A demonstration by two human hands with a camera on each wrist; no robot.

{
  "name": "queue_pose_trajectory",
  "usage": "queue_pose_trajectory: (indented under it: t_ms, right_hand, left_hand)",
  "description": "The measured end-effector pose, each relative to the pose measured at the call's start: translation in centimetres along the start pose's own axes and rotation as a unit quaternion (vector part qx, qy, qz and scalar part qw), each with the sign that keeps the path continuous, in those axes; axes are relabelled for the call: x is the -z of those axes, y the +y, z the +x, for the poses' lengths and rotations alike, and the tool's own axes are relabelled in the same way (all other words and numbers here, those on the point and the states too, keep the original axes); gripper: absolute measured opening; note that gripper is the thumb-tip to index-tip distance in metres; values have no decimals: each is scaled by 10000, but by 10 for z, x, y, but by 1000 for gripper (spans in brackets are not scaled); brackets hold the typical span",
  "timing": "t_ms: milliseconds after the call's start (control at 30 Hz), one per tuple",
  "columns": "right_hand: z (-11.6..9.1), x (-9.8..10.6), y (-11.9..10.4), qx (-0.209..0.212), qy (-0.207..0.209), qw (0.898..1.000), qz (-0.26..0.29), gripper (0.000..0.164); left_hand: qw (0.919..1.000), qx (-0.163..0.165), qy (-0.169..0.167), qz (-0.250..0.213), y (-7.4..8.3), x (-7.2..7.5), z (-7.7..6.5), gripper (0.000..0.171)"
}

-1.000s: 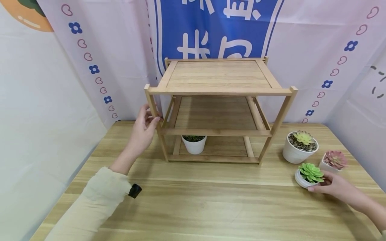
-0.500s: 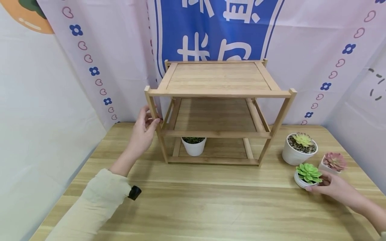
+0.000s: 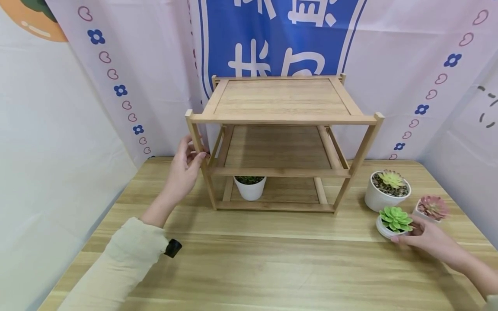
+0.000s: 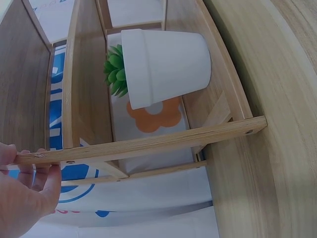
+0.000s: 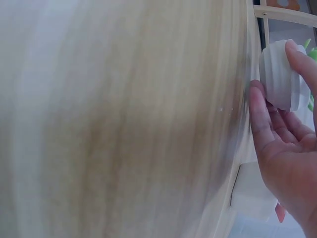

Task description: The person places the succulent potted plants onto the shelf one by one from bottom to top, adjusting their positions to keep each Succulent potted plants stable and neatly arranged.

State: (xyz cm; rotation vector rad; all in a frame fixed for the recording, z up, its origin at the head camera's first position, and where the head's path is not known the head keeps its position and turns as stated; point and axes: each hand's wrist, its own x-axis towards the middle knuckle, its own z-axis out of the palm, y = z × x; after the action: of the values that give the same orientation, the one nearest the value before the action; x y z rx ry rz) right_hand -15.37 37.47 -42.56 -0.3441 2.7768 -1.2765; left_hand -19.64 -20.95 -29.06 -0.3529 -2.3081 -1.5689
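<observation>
A three-tier wooden shelf (image 3: 282,119) is set on a wood-grain tabletop (image 3: 253,263), with potted succulents grouped at its right. The small ribbed white pot (image 3: 384,229), planted with a bright green rosette succulent (image 3: 396,219), is held by the right hand (image 3: 433,238): the thumb is placed on the near side and the fingers are bent around the far side and base, so that the pot is pinched between them. Over the last second this pot has been shifted slightly toward the shelf, while its neighbours have been left in place; the work is thus judged to have passed from grasping to carrying, although whether the base is fully clear of the tabletop cannot be told. The front left post (image 4: 148,146) of the shelf is gripped by the left hand (image 3: 186,167), thumb in front and fingers curled behind, by which the frame is presumably steadied. A smooth white pot (image 3: 250,191) with a green plant (image 4: 116,72) is seen upright on the lowest tier, toward its left. Near the held pot are found a larger round white pot (image 3: 379,198) bearing a yellow-green succulent (image 3: 392,178) and, partly hidden by the right hand, an angular white pot (image 5: 252,193) bearing a pink succulent (image 3: 433,207).
</observation>
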Motion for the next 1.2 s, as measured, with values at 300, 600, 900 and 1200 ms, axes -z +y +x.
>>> queue_pose_trajectory:
  t_ms: [300, 600, 900, 1200]
  right_hand:
    - [7, 3, -8, 225, 102, 9997, 64, 65]
    - [10, 6, -16, 45, 26, 9999, 111, 58]
    - [12, 7, -28, 39, -14, 10000, -28, 57]
    - [11, 0, -38, 89, -159, 9998, 4, 57]
  left_hand:
    - [10000, -24, -44, 47, -2, 1, 0, 45]
    - [10000, -38, -41, 66, -1, 1, 0, 45]
    - [9999, -58, -19, 150, -3, 1, 1, 45]
    - [9998, -63, -56, 169, -1, 1, 0, 45]
